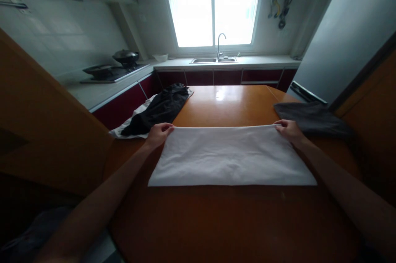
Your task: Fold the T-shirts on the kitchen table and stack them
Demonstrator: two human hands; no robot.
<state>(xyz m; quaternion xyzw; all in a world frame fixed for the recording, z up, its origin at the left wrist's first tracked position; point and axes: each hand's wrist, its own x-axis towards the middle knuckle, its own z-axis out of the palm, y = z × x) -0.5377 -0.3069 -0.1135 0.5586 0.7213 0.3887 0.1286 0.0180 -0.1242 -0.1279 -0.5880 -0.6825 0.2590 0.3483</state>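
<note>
A white cloth (232,157) is stretched out in a wide shape over the wooden table (229,221), its near edge lying straight toward me. My left hand (159,134) pinches its far left corner between thumb and fingers. At the far right corner, my right hand (289,130) grips the cloth in the same way. The far edge runs taut between both hands. Light creases cross the middle of the fabric. I cannot tell what kind of garment or linen it is.
Dark clothing (161,108) lies over white fabric at the table's left edge. A folded dark grey garment (311,117) rests at the right. Beyond are a counter with a sink (213,60), a stove with a lidded pan (126,56), and a fridge (349,31).
</note>
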